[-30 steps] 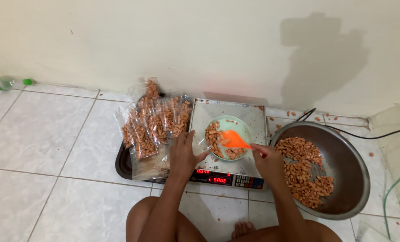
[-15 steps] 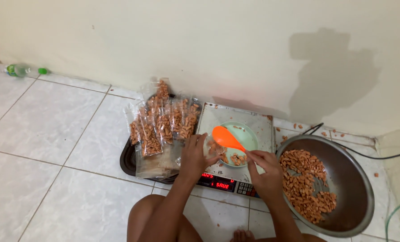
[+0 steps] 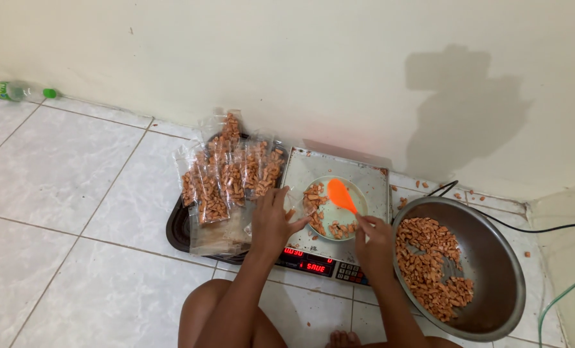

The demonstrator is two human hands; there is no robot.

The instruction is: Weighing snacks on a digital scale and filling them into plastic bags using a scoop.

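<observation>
Two hands work over the pale green plate (image 3: 355, 196) that sits on the steel platform of the electronic scale (image 3: 371, 175), its red display facing the person. The right hand (image 3: 374, 240) is closed around the handle of an orange plastic spoon (image 3: 341, 195), whose bowl hangs above the plate's middle, just over the fried snack pieces (image 3: 314, 198) heaped on the plate's left and near side. The left hand (image 3: 271, 219) rests at the plate's left edge with fingers bent and the thumb reaching toward the heap; it seems to pinch the mouth of a clear plastic bag (image 3: 292, 207), though the film is too faint to be sure. To do this well, the bag's opening should be held wide and low against the plate rim, so that the spoon can push pieces straight in rather than over the side; loose pieces already lie on the platform and on the tiled floor (image 3: 75, 187) near the wall. Short, shallow strokes would suit these light pieces better than a full scoop. Neither hand should lean on the platform, which I judge would upset the reading. Left of the scale, filled bags (image 3: 226, 174) lie overlapped on a dark tray (image 3: 177, 233); to the right stands a large steel bowl (image 3: 493, 248) holding more of the snack, with a black cable (image 3: 545, 229) behind it.
</observation>
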